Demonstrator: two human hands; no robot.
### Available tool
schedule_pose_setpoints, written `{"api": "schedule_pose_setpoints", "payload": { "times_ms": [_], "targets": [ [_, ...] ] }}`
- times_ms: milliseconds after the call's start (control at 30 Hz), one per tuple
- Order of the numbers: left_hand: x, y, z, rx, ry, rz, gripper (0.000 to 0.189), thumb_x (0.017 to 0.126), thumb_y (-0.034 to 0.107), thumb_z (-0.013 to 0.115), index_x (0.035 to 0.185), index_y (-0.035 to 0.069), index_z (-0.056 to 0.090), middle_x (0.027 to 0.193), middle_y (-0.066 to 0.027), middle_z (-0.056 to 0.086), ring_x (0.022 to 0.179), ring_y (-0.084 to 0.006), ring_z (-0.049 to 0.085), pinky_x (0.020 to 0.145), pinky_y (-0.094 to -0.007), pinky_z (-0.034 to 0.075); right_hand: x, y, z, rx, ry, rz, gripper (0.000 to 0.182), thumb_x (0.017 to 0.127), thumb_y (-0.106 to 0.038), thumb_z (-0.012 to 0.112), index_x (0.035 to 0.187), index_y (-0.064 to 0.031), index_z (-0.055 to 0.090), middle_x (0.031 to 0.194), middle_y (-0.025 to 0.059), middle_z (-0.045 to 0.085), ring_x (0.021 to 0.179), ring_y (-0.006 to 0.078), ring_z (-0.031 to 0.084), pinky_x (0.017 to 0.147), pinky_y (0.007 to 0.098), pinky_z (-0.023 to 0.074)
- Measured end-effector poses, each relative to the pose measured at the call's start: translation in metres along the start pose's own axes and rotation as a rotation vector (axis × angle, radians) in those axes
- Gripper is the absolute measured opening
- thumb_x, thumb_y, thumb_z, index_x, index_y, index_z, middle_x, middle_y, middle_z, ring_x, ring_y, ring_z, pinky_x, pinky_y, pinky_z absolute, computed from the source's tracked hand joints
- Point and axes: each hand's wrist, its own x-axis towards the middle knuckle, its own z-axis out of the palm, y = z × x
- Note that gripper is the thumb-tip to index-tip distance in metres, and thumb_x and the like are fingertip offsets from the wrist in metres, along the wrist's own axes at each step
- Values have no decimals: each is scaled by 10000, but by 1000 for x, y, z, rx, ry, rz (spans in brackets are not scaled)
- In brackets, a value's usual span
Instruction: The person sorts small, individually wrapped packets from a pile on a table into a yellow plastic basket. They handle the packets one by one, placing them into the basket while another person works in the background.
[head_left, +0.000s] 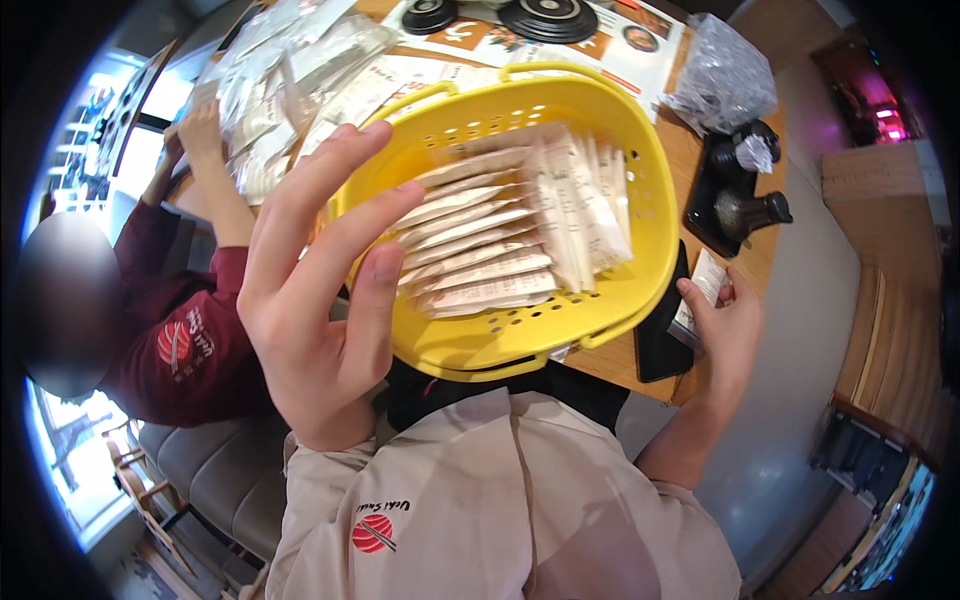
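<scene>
A yellow plastic basket (652, 187) with round holes stands before me near the table's edge. Inside it, printed paper packets (480, 232) are stacked in overlapping rows, some at the left and others upright at the right. My left hand (322, 277) is raised over the basket's left side, fingers spread, with nothing in it. Beyond the basket's right side, my right hand (724, 315) grips a small white packet (705, 285) between thumb and fingers, above a black flat object (656, 337) at the table's edge.
Clear plastic bags of packets (262, 97) lie at the upper left, near a co-worker's hands. Printed paper mats (622, 45) and black round dishes (547, 16) are at the far side. On the right are a crumpled plastic bag (724, 75) and dark bottles on a black tray (705, 202).
</scene>
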Motion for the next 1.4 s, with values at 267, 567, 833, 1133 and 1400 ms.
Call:
{"api": "schedule_pose_setpoints", "payload": {
  "times_ms": [267,567,833,1133,1400],
  "targets": [
    [-4,26,21,-48,-421,-86,572,865,176,775,1371,-23,597,1530,-225,491,1422,-419,473,1176,-481,396,5,27,7,141,-10,-47,523,839,-232,834,1250,56,685,964,155,707,712,217,651,713,348,540],
    [-7,51,40,94,-341,-34,692,947,490,663,1392,-32,566,1527,-276,456,1431,-438,432,1151,-540,386,7,17,12,-111,23,-148,504,828,-245,814,1244,21,711,996,198,699,842,315,665,780,417,530],
    [-14,45,38,38,-342,-4,662,928,471,678,1337,-42,593,1462,-258,513,1373,-394,499,1118,-518,410,3,-23,6,-44,23,-104,381,833,-60,577,1179,18,716,926,240,729,853,324,749,778,395,566],
    [-13,38,31,-167,-212,76,770,902,424,716,1449,-65,484,1130,-137,606,1071,-256,626,933,-340,483,40,46,-6,-97,-73,-345,365,916,-195,690,1240,-28,661,1131,247,698,908,372,712,840,431,564],
    [-5,-33,-68,-30,-1,-703,887,1002,439,622,1550,-159,264,662,-86,642,556,-254,646,553,-380,505,79,45,-111,19,353,-546,247,959,-96,628,1067,108,714,898,210,739,744,241,679,700,394,551]
  ]
}}
